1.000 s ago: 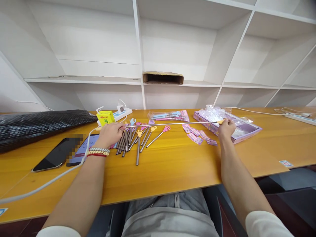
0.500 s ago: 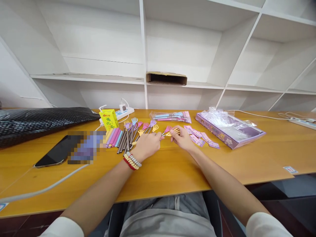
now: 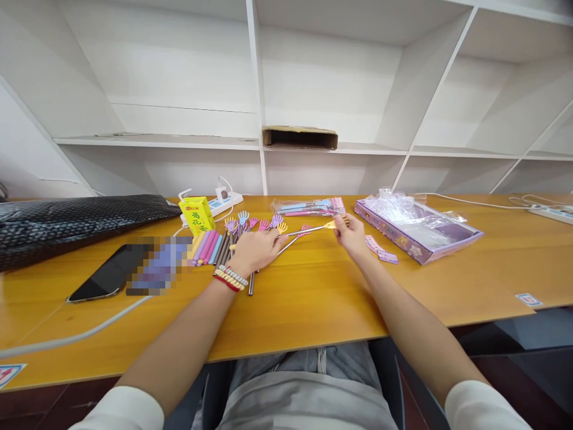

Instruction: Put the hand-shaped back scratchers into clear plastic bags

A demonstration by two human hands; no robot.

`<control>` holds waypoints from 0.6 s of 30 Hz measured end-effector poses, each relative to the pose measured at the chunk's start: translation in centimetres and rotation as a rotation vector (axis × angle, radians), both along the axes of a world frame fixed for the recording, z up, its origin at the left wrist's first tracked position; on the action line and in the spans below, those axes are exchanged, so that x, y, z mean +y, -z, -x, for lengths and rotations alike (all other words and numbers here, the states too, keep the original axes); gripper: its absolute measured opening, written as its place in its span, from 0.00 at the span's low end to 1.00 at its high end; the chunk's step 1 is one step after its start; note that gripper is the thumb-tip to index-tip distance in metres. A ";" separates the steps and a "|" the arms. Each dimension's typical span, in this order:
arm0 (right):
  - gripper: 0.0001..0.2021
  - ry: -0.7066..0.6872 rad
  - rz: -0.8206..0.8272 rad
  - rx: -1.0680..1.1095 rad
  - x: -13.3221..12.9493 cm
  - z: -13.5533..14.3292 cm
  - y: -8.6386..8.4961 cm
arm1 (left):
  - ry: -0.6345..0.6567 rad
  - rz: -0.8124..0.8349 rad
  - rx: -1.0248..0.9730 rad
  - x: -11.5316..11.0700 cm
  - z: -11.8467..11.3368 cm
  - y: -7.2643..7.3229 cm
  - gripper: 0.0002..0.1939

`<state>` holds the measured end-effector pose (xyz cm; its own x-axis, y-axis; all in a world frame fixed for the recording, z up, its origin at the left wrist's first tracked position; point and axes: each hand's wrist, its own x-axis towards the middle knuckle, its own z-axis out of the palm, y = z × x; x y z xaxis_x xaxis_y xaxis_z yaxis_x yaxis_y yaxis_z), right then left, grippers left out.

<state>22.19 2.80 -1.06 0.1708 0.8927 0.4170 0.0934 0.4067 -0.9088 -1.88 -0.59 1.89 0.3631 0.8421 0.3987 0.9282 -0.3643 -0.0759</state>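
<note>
My left hand (image 3: 256, 251) is closed round the handle end of a telescopic back scratcher (image 3: 308, 230), most of which it hides. At the other end, my right hand (image 3: 351, 235) pinches the yellow claw head. The thin metal rod is drawn out between both hands, slanting slightly up to the right. Beneath and beside my left hand lie several back scratchers (image 3: 243, 221) with bare metal tubes and purple, blue, pink and yellow claws. Left of them is a row of coloured handle grips (image 3: 208, 248).
A yellow drink carton (image 3: 197, 215) stands by a power strip (image 3: 226, 204). Bagged back scratchers (image 3: 308, 207) lie at the back. Small purple cards (image 3: 380, 249) and a purple box (image 3: 418, 257) with clear wrappers are on the right. A phone (image 3: 110, 275) and black bubble-wrapped package (image 3: 80, 224) lie left.
My right hand has moved right and slightly up with the yellow claw. The rod now shows at length between my hands. My left hand has shifted a little left.
</note>
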 end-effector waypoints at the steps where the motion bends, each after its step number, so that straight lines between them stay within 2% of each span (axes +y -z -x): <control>1: 0.19 0.051 -0.008 0.051 0.6 -1.1 -0.1 | -0.018 -0.004 -0.001 0.3 0.7 -0.2 0.28; 5: 0.19 0.324 -0.046 0.273 2.4 -6.3 -0.3 | -0.160 -0.036 -0.037 1.3 3.8 -1.0 0.32; 9: 0.18 0.528 -0.047 0.330 3.1 -10.2 -0.3 | -0.301 -0.066 -0.090 2.2 6.5 -1.1 0.35; 13: 0.18 0.621 -0.086 0.310 3.2 -11.5 -0.3 | -0.342 -0.085 -0.082 2.8 7.3 -0.9 0.35; 18: 0.20 0.708 -0.125 0.220 3.4 -11.7 -0.3 | -0.349 -0.113 -0.089 3.0 6.4 -1.1 0.33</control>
